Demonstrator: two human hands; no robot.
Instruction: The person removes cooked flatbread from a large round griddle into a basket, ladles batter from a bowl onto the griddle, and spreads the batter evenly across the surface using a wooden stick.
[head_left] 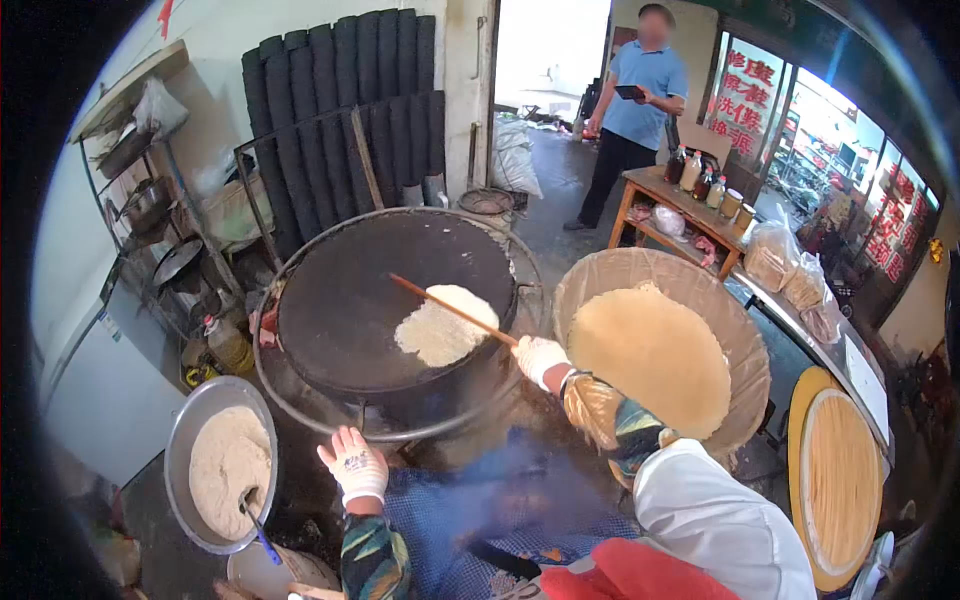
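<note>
A large round black griddle [350, 290] sits inside a metal ring. Pale batter [445, 325] lies on its right part in an uneven patch. My right hand [540, 361], in a white glove, is closed round the end of a wooden stick [450, 308], which reaches across the batter. At the griddle's near edge is my left hand [356, 467], also gloved, with its fingers up and holding nothing. Left of it stands a metal basin [180, 470] of thick batter with a blue-handled ladle [262, 535] in it.
A cloth-lined basket [745, 370] holds a round, flat tan sheet. Round boards [840, 480] are at the lower right. A wooden table [650, 185] bears bottles and jars. A person [645, 95] in a blue shirt stands beyond the griddle. Shelves with pots [150, 200] stand at left.
</note>
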